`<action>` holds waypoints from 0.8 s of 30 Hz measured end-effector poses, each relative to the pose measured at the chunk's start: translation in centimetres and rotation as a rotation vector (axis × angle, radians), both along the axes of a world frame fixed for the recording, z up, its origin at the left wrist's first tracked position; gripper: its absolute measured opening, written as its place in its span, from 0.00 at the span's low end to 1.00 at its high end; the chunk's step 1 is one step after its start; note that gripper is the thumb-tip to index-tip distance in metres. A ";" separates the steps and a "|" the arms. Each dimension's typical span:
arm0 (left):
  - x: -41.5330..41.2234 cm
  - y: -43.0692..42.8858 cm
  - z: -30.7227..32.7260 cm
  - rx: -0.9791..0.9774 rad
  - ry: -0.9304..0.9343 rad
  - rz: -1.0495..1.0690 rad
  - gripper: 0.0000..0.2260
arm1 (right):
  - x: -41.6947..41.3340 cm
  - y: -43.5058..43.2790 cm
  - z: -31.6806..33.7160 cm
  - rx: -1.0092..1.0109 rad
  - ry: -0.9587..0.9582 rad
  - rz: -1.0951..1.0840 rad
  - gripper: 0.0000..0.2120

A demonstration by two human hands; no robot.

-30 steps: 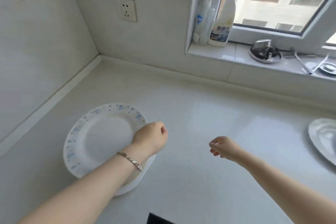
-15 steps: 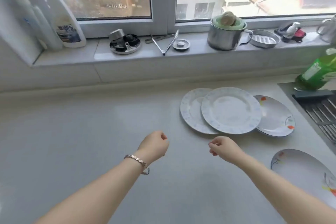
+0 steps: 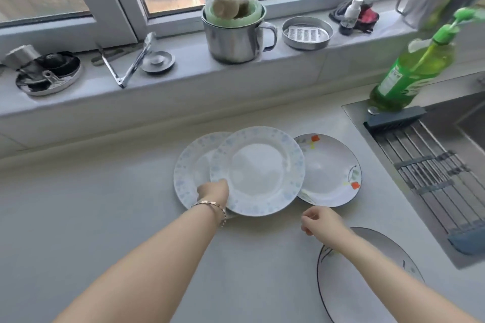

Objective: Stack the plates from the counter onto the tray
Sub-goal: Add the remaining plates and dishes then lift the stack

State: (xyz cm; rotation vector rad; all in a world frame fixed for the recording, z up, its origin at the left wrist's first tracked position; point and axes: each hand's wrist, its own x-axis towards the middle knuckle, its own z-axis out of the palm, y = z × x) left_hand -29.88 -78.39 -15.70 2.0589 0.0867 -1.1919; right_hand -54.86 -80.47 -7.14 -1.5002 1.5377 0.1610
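Left hand (image 3: 214, 191) apparently pinching near rim of blue-speckled plate (image 3: 258, 170), atop overlapping plates at counter (image 3: 105, 217) rear edge, right hand (image 3: 319, 219) loosely curled, empty

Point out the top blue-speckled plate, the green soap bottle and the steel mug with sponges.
top blue-speckled plate (image 3: 258, 170), head view, bare centre
green soap bottle (image 3: 409, 73), head view, body
steel mug with sponges (image 3: 231, 42), head view, side wall

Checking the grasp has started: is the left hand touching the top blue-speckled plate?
Touching. The head view shows the left hand on the near-left rim of the top blue-speckled plate, fingers overlapping it.
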 end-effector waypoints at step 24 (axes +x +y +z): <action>3.7 12.0 13.6 -0.354 -0.080 0.438 0.08 | 7.0 3.5 2.4 -0.020 -0.077 0.183 0.06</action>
